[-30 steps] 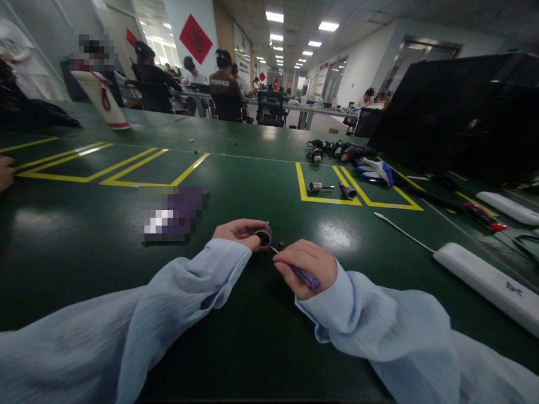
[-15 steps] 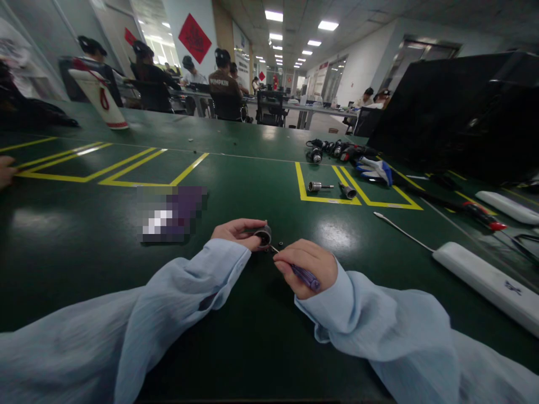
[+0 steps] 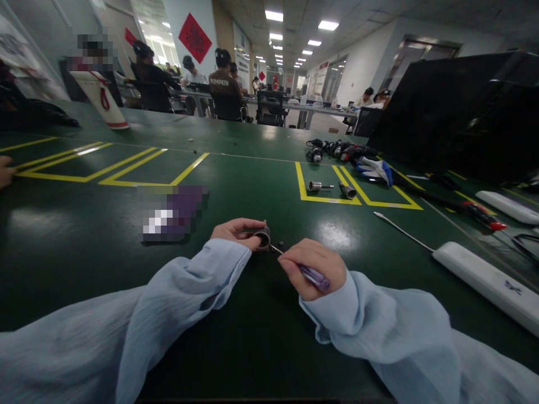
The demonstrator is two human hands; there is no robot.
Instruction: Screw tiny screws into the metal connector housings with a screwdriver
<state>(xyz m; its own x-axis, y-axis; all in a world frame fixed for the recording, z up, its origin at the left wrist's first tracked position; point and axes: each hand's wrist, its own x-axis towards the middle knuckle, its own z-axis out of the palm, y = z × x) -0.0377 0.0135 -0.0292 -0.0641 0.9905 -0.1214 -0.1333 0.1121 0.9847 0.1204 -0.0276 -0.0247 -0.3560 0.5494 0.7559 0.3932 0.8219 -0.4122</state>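
My left hand [image 3: 236, 231] is closed around a small dark round metal part [image 3: 263, 236] resting on the green table [image 3: 84, 247]. My right hand [image 3: 314, 266] grips a purple-handled screwdriver [image 3: 314, 276]; its thin shaft points up-left, the tip just beside the round part. A tiny dark screw [image 3: 281, 243] lies on the table between the hands. Both arms wear light blue sleeves.
A purple item [image 3: 172, 212] lies left of my hands. Inside a yellow-taped box sit two metal cylinders [image 3: 320, 186], with more dark parts [image 3: 332, 149] and a glove [image 3: 374, 170] behind. A white bar [image 3: 484, 278], a red-handled tool [image 3: 484, 217], a black monitor [image 3: 455, 112] at right. People sit at far tables.
My right hand slid slightly right and back, drawing the screwdriver tip a little away from the round part. The left hand stayed in place.
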